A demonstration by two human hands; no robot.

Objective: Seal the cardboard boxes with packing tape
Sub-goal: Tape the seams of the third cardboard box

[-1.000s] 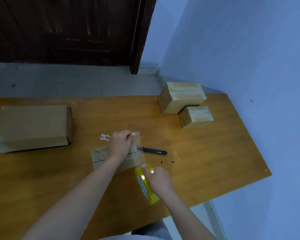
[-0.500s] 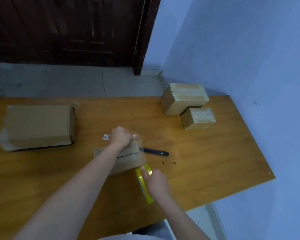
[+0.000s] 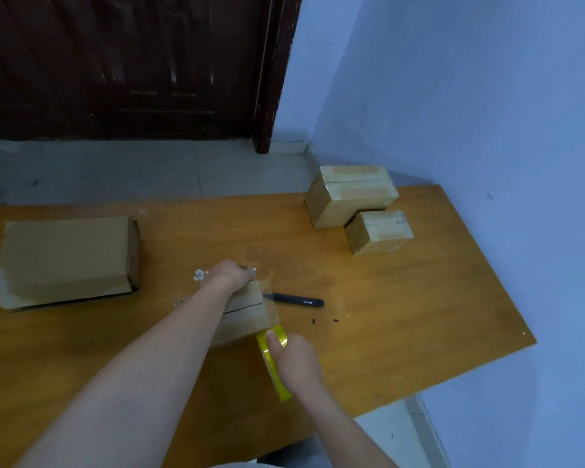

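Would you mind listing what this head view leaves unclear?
- Small box: left part behind the left forearm.
- Left hand: fingertips hidden over the box's far edge.
- Tape roll: mostly under the right hand.
- White bits: too small to identify.
- Pen: label too small.

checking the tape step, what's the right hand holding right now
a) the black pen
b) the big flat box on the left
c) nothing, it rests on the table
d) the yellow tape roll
d: the right hand grips the yellow tape roll at the near edge of the small box, while the black pen lies untouched on the table beyond it.
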